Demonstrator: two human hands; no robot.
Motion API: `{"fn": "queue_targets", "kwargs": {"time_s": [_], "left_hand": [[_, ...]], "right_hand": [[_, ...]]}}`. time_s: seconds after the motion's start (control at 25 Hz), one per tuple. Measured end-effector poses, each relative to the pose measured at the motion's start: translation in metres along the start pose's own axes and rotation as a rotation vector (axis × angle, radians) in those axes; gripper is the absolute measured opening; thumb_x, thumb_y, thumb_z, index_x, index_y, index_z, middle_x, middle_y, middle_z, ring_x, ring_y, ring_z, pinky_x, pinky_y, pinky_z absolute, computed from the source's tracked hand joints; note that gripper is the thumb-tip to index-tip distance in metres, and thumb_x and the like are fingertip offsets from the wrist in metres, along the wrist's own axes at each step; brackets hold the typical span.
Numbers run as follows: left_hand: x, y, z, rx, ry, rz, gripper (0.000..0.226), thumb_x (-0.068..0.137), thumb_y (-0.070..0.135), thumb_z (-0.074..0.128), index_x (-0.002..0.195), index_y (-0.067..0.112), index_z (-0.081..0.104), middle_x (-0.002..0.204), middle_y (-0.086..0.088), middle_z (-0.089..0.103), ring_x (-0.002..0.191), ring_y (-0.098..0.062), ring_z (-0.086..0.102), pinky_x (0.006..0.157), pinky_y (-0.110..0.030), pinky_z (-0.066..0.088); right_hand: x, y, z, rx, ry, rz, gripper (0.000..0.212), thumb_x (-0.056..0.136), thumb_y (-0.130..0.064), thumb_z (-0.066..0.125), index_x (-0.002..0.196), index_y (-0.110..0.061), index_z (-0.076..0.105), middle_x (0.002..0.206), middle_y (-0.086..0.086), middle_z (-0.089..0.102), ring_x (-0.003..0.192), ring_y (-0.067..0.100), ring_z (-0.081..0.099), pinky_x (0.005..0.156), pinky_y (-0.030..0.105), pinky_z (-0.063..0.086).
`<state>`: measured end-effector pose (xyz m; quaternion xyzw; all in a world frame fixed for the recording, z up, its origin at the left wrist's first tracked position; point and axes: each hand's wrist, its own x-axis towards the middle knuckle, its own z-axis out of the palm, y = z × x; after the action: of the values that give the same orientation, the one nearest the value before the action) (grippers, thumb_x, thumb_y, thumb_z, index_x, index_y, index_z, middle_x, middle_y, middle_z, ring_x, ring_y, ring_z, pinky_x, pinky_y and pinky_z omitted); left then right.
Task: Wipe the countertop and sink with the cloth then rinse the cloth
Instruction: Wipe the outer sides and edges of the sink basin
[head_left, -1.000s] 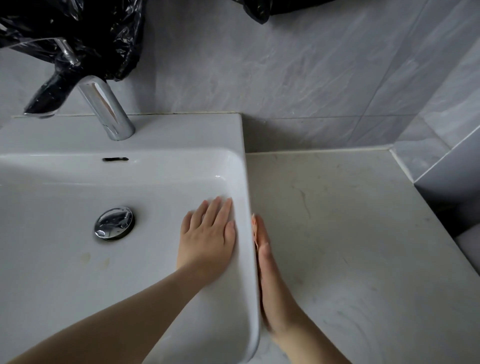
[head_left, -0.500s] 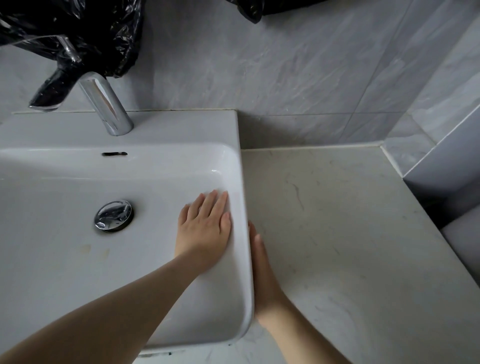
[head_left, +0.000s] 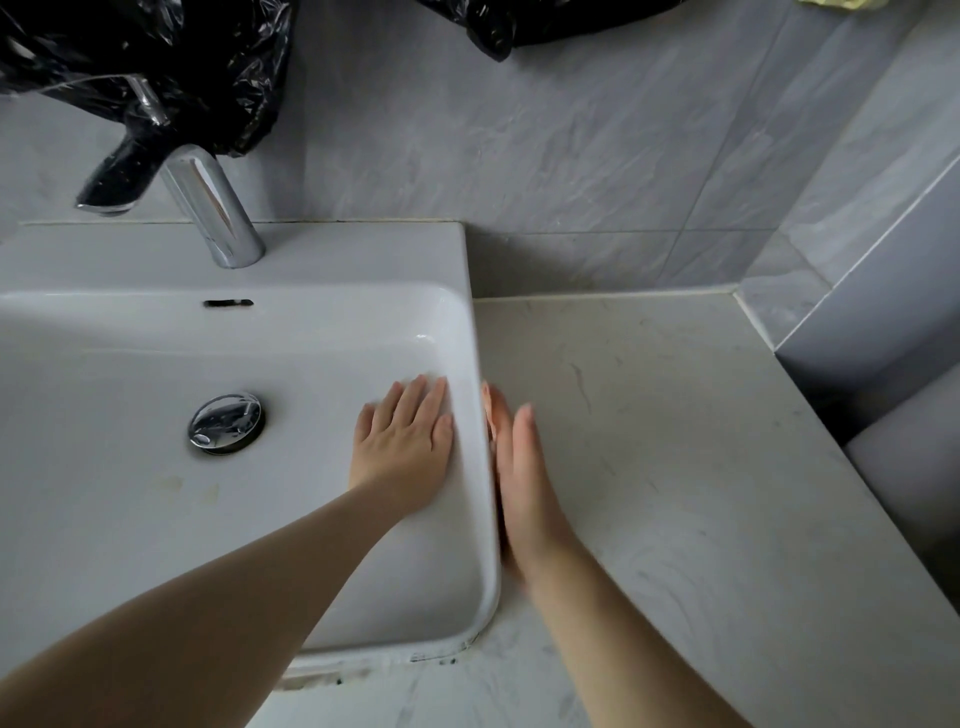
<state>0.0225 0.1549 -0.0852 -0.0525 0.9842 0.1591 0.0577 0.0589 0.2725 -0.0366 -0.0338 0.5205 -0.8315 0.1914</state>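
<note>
Against the right wall of the sink (head_left: 457, 322), both hands lie flat and released, fingers straight, nothing grasped. Left hand (head_left: 402, 457) is palm down inside the basin, pressed on the sloping inner right side, fingers together pointing far, forearm reaching in from near left. Right hand (head_left: 524, 488) stands on edge outside the basin, palm against the outer sink wall, little-finger side down on the surface (head_left: 701, 467), fingertips pointing far, slightly blurred. Only the thin sink rim is between the two hands. Cloth is not visible, cannot tell where it is.

Chrome drain plug (head_left: 226, 423) sits in the basin floor left of the left hand, well apart. Faint yellowish stains on the basin floor near the drain. Overflow slot (head_left: 228, 303) on the far basin wall. Chrome faucet (head_left: 210, 208) stands on the far sink ledge, its top wrapped in a black plastic bag (head_left: 156, 67). Second black bag (head_left: 519, 21) at the top edge.

Surface is pale marbled stone, right of and near the sink; dark grime along the sink's near base edge. Grey tiled wall (head_left: 571, 145) behind, tiled corner at right
</note>
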Motion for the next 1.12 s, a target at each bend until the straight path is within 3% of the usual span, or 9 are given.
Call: {"fn": "queue_targets", "kwargs": {"time_s": [0.16, 0.24, 0.28, 0.4, 0.56, 0.72, 0.84, 0.96, 1.12], "left_hand": [[-0.013, -0.006, -0.007, 0.007, -0.081, 0.022, 0.051, 0.099, 0.040, 0.013, 0.147, 0.035, -0.003, 0.157, 0.011, -0.006, 0.143, -0.012, -0.010, 0.115, -0.034, -0.005], [-0.019, -0.009, -0.009, 0.021, -0.114, 0.050, 0.052, 0.099, 0.042, 0.014, 0.147, 0.035, -0.003, 0.157, 0.010, -0.007, 0.143, -0.012, -0.011, 0.115, -0.033, -0.005], [-0.021, -0.010, -0.010, 0.023, -0.127, 0.055, 0.052, 0.098, 0.043, 0.015, 0.147, 0.035, -0.003, 0.157, 0.010, -0.008, 0.143, -0.012, -0.011, 0.115, -0.033, -0.005], [-0.020, -0.011, -0.008, 0.014, -0.128, 0.061, 0.052, 0.098, 0.043, 0.015, 0.147, 0.036, -0.003, 0.157, 0.010, -0.008, 0.143, -0.013, -0.011, 0.115, -0.034, -0.005], [-0.019, -0.015, -0.005, 0.021, -0.113, 0.077, 0.052, 0.098, 0.046, 0.015, 0.146, 0.038, -0.004, 0.157, 0.011, -0.008, 0.143, -0.012, -0.012, 0.116, -0.035, -0.005], [-0.019, -0.018, -0.005, 0.027, -0.125, 0.096, 0.053, 0.098, 0.047, 0.014, 0.146, 0.039, -0.006, 0.156, 0.012, -0.009, 0.143, -0.012, -0.013, 0.115, -0.034, -0.005], [-0.018, -0.017, -0.006, 0.023, -0.133, 0.100, 0.053, 0.097, 0.047, 0.015, 0.146, 0.038, -0.004, 0.157, 0.011, -0.008, 0.143, -0.013, -0.012, 0.116, -0.034, -0.005], [-0.016, -0.015, -0.007, 0.016, -0.149, 0.107, 0.053, 0.097, 0.046, 0.016, 0.147, 0.036, -0.002, 0.157, 0.010, -0.007, 0.143, -0.013, -0.011, 0.116, -0.035, -0.003], [-0.022, -0.018, -0.017, 0.018, -0.216, 0.144, 0.055, 0.098, 0.043, 0.022, 0.148, 0.033, 0.000, 0.157, 0.009, -0.007, 0.143, -0.013, -0.009, 0.114, -0.033, -0.003]], "right_hand": [[0.027, -0.002, -0.006, -0.272, -0.018, -0.170, 0.040, 0.102, -0.038, 0.015, 0.127, -0.025, 0.043, 0.143, -0.003, 0.045, 0.115, -0.004, 0.046, 0.098, 0.011, 0.029], [0.006, 0.001, -0.002, -0.298, 0.003, -0.131, 0.030, 0.102, -0.033, 0.030, 0.114, -0.013, 0.048, 0.141, 0.012, 0.034, 0.104, 0.002, 0.054, 0.090, 0.012, 0.036], [-0.003, 0.002, 0.003, -0.338, 0.031, -0.092, 0.023, 0.101, -0.029, 0.036, 0.106, -0.010, 0.047, 0.099, -0.017, 0.032, 0.096, 0.003, 0.053, 0.086, 0.012, 0.036], [0.014, -0.002, -0.003, -0.498, 0.072, -0.125, 0.014, 0.100, -0.009, 0.038, 0.108, -0.002, 0.047, 0.095, -0.007, 0.040, 0.086, 0.003, 0.048, 0.078, 0.002, 0.034], [0.120, -0.017, 0.001, -0.811, 0.161, -0.167, 0.026, 0.090, 0.006, 0.036, 0.072, -0.013, 0.039, 0.100, 0.010, 0.033, 0.089, 0.015, 0.038, 0.084, 0.019, 0.028], [0.178, -0.024, -0.006, -0.933, 0.191, -0.145, 0.029, 0.084, 0.008, 0.034, 0.107, 0.000, 0.050, 0.132, 0.020, 0.031, 0.129, 0.024, 0.032, 0.104, 0.022, 0.027], [0.142, -0.015, -0.008, -0.929, 0.157, -0.185, 0.016, 0.092, 0.002, 0.037, 0.099, -0.003, 0.050, 0.129, 0.021, 0.035, 0.127, 0.020, 0.033, 0.099, 0.017, 0.023], [0.068, -0.003, -0.005, -0.908, 0.175, -0.180, 0.031, 0.100, -0.010, 0.037, 0.125, 0.000, 0.052, 0.155, 0.006, 0.018, 0.145, 0.011, 0.012, 0.099, 0.005, 0.009], [-0.033, 0.021, 0.003, -0.848, 0.171, -0.273, 0.038, 0.101, -0.014, 0.038, 0.137, -0.006, 0.046, 0.149, -0.014, 0.008, 0.141, -0.003, 0.009, 0.101, -0.004, 0.006]]}}
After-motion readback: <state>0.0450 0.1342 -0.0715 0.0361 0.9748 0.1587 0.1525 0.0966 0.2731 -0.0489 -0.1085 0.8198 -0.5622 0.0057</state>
